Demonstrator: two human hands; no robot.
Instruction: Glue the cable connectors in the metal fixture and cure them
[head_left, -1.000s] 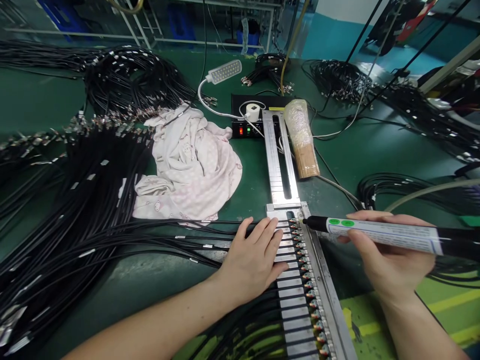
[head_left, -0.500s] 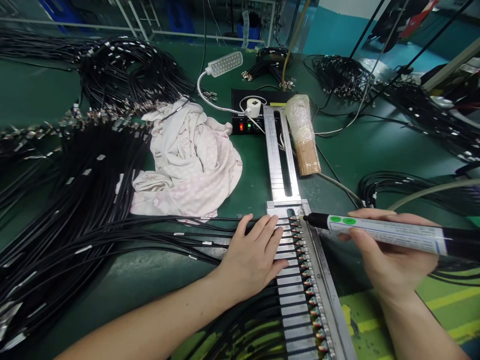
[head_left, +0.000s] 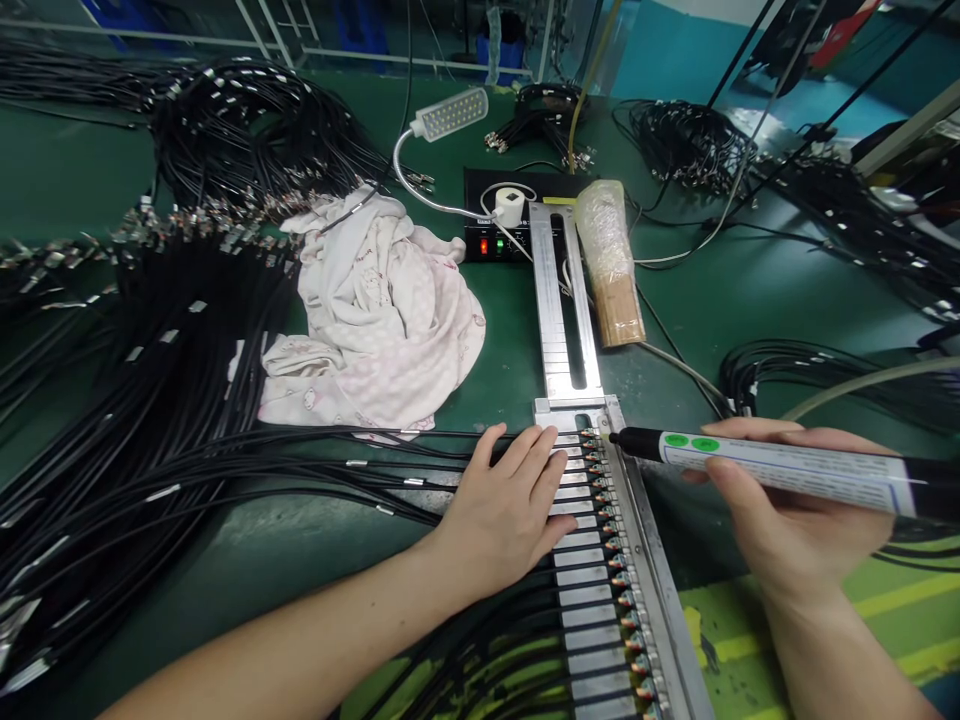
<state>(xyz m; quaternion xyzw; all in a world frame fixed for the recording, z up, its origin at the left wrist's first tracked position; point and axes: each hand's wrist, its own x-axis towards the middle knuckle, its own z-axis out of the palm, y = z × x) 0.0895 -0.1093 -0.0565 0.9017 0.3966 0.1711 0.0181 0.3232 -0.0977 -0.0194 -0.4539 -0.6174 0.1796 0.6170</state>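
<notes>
My left hand [head_left: 504, 512] lies flat, fingers stretched out, on the black cables [head_left: 390, 478] clamped in a long metal jig [head_left: 600, 600]. The cable ends with small coloured tips line up along the jig's right side. My right hand [head_left: 787, 520] is closed round a white pen-shaped tool [head_left: 780, 470] with two green dots and a black tip. Its tip touches the topmost cable ends at the jig's upper right.
A crumpled pale cloth [head_left: 382, 320] lies left of the jig's rail [head_left: 559, 310]. Behind it stand a black control box [head_left: 510, 225] with lit lamps, a small white gooseneck lamp [head_left: 450, 112] and a wrapped roll [head_left: 613, 265]. Large bundles of black cable [head_left: 150, 380] cover the green table.
Hardly anything has moved. The view has shifted slightly; both hands and the tool's tip stay at the top of the jig.
</notes>
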